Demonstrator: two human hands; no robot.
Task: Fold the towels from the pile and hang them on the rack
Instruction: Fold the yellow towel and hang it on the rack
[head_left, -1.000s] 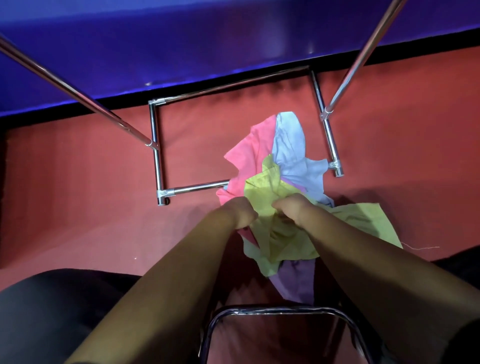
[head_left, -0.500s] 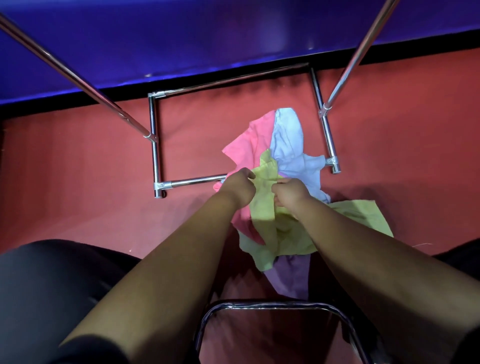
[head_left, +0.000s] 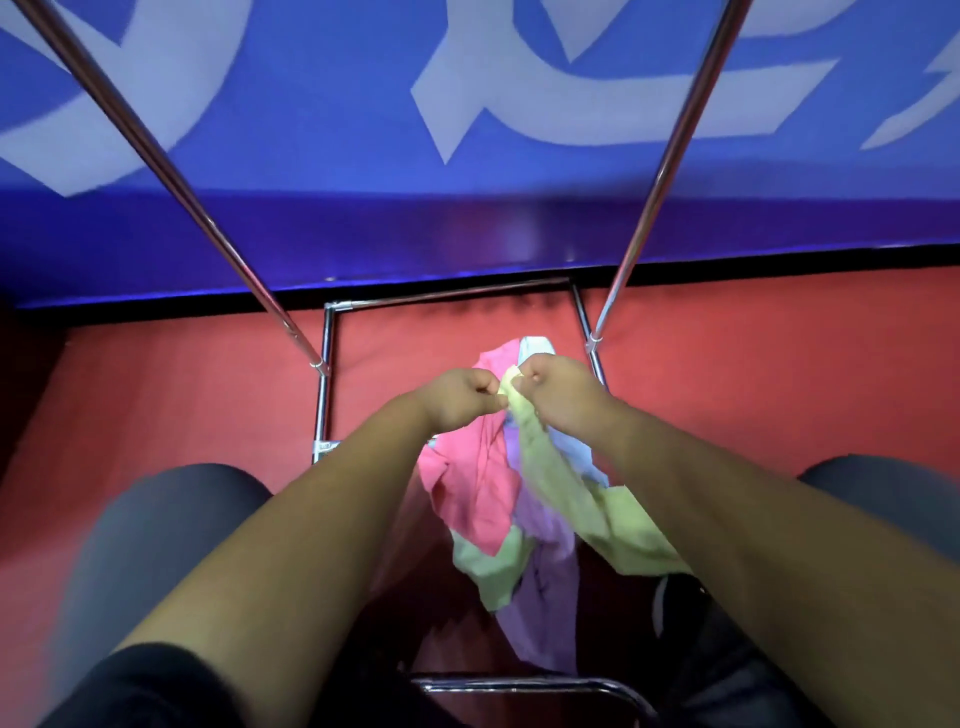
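Head view, looking down past both forearms.

- Left hand (head_left: 462, 397): centre of frame, fingers curled, pinching the top edge of the yellow towel (head_left: 566, 488).
- Right hand (head_left: 558, 395): just beside the left, fingers curled, gripping the same edge. The cloth bunches between the two hands.
- The yellow towel trails from the hands down and to the right, toward the lower centre of the frame, across the rest of the pile.
- Pile, on the red floor (head_left: 182, 405) at centre frame: pink towel (head_left: 478, 483) under the left wrist, purple towel (head_left: 545, 597) lowest, and a light blue towel (head_left: 537, 345) showing above the right hand. All are crumpled and overlapping.
- Rack (head_left: 324, 395): chrome tubes. Its base frame lies on the floor around the upper part of the pile, and two uprights run to the upper left and upper right corners. No towel on the visible tubes.
- Blue banner (head_left: 363, 130) with pale marks fills the top of the frame.
- Chrome chair bar (head_left: 519, 686) at bottom centre.
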